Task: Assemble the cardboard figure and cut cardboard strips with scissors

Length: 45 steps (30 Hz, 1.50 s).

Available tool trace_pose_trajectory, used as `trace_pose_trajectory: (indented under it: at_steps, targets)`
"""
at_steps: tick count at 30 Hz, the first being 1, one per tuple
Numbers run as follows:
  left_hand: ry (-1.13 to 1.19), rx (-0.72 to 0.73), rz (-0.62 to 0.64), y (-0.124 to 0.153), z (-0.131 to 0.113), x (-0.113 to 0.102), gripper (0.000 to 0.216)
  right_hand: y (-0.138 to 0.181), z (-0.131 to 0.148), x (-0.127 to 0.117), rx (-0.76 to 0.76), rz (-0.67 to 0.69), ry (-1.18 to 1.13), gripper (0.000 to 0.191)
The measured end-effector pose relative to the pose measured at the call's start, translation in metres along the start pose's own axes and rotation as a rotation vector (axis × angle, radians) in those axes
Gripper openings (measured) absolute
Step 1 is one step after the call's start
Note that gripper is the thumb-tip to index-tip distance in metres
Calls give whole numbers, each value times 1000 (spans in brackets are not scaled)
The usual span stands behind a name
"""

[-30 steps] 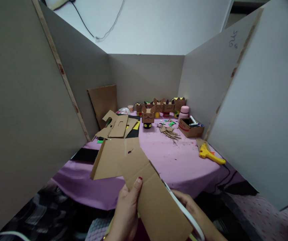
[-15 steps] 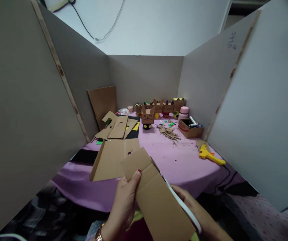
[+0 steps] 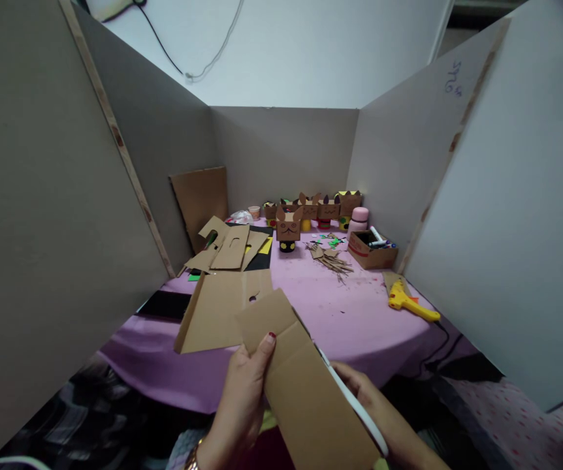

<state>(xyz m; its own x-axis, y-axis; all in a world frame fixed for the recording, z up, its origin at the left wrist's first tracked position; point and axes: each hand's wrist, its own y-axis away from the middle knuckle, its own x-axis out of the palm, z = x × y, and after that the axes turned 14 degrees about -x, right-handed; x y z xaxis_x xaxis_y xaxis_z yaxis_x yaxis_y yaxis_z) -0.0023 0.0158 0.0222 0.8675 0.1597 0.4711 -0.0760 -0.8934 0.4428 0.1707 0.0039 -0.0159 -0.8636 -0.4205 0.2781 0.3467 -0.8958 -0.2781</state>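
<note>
My left hand point(image 3: 247, 382) grips a folded piece of brown cardboard point(image 3: 315, 391), thumb on top near its crease and the other fingers hidden beneath. Along the cardboard's right edge lie scissors point(image 3: 353, 401) with a long white handle; their dark blades show only as a thin line at the edge. My right hand point(image 3: 364, 391) is closed around the scissors on the far side, its fingers partly hidden by the handle and the cardboard. Just beyond the left hand, a larger flattened cardboard sheet point(image 3: 223, 313) rests on the pink-covered table point(image 3: 311, 287).
A yellow glue gun point(image 3: 411, 303) lies at the right edge, its cord hanging down. Behind are a box of pens point(image 3: 372, 254), cardboard strips point(image 3: 330, 259), a cardboard cat figure point(image 3: 289, 230) and several more figures. Cardboard cut-outs point(image 3: 232, 248) and a black flat object point(image 3: 164, 305) lie left.
The scissors' white handle has shifted slightly left, closer against the cardboard edge, and my right hand with it. My left hand keeps its hold on the cardboard.
</note>
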Motion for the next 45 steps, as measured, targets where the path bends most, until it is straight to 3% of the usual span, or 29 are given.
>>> trace_pose_trajectory:
  at_steps: [17,22,30,35,45]
  targets:
    - [8,-6,20,-4,7,-2,35,-5,0,6,-7,-22,-50,42]
    - [-38,-7,80,-2,5,0,32,-13,1,4,-19,-7,-30,40]
    - [-7,-15,51,-5,9,-1,28,-16,-4,4,-30,-16,-40,36]
    - [-13,-14,77,-5,9,1,32,-20,-2,4,-9,-16,-74,44]
    - [-26,-1,95,-7,8,0,40,-29,0,7,-39,-38,-120,39]
